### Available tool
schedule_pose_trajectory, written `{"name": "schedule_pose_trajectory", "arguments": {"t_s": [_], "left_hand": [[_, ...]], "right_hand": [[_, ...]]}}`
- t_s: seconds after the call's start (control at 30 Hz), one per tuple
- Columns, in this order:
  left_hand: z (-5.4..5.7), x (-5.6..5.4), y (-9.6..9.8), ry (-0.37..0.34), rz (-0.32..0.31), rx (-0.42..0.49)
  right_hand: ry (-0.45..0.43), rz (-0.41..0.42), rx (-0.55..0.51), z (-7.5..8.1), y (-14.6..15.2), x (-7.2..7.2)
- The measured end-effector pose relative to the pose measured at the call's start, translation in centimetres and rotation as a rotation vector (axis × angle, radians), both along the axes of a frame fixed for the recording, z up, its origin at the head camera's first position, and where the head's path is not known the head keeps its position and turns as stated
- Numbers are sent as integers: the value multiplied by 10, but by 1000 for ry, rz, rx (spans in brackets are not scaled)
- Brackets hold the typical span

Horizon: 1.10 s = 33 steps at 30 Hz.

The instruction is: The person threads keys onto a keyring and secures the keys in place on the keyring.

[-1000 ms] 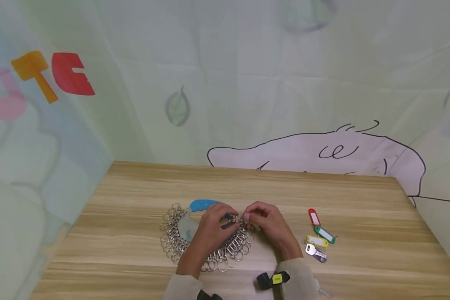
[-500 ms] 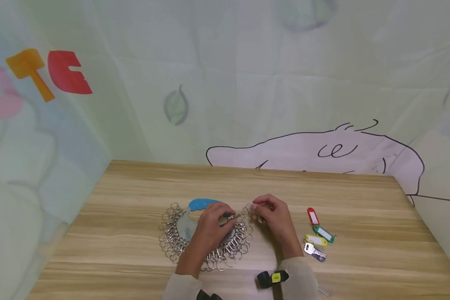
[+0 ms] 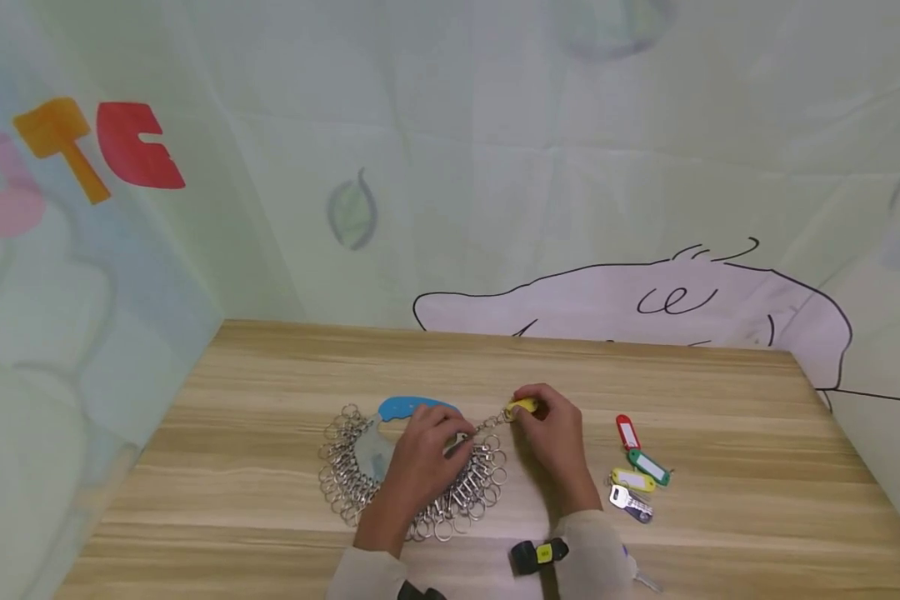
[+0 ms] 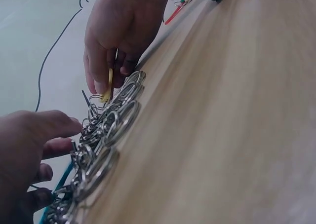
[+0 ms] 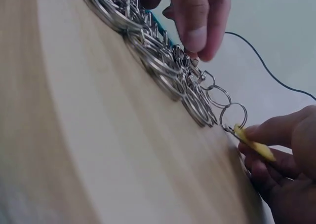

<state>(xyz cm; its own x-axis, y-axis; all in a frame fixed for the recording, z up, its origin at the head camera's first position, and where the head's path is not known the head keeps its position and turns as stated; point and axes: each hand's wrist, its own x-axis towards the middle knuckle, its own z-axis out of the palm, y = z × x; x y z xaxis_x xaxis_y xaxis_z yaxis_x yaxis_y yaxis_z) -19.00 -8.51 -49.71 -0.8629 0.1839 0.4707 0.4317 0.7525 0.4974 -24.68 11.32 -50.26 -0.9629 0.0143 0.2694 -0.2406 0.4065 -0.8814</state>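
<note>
On the wooden table lies a key holder with a blue handle [image 3: 405, 407] and a fan of metal snap hooks and split rings [image 3: 339, 479]. Over its right side, my left hand [image 3: 420, 458] pinches a snap hook [image 3: 461, 437] between thumb and fingertips. To the right, my right hand [image 3: 555, 429] pinches a yellow key tag [image 3: 523, 407] between thumb and forefinger. Linked split rings [image 5: 233, 116] stretch from the snap hook to the tag in the right wrist view. My left forearm and hand cover part of the holder's middle.
Right of my right hand lie a red key tag [image 3: 627, 433], a green key tag [image 3: 648, 468], another yellow key tag [image 3: 633, 481] and a silver key [image 3: 630, 502]. Another key [image 3: 648, 581] pokes out beside my right sleeve. A printed cloth [image 3: 480, 208] hangs behind the table.
My right hand has drawn away to the right and slightly back from my left hand. The yellow tag now shows in its fingers, with the rings stretched out. My left hand stays almost in place.
</note>
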Motion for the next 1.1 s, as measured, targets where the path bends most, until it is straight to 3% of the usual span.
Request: {"name": "schedule_pose_trajectory", "arguments": {"t_s": [0.23,0.37,0.5,0.63,0.73,0.93,1.1], "left_hand": [[4,0,7,-27,-25,-27],[4,-1,10,-29,-22,-49],[4,-1,10,37,-19,-70],[6,-3,9,122,-64,-110],[10,-6,9,149,-85,-176],[19,-10,11,92,-100,-321],[23,-11,13,45,-102,-375]], "right_hand": [[49,-60,126,2,5,-1],[40,-83,116,3,8,-1],[43,-74,73,7,11,0],[50,-88,21,24,23,5],[104,-134,-25,44,37,10],[209,-215,-81,77,62,25],[213,-236,-91,88,72,34]]}}
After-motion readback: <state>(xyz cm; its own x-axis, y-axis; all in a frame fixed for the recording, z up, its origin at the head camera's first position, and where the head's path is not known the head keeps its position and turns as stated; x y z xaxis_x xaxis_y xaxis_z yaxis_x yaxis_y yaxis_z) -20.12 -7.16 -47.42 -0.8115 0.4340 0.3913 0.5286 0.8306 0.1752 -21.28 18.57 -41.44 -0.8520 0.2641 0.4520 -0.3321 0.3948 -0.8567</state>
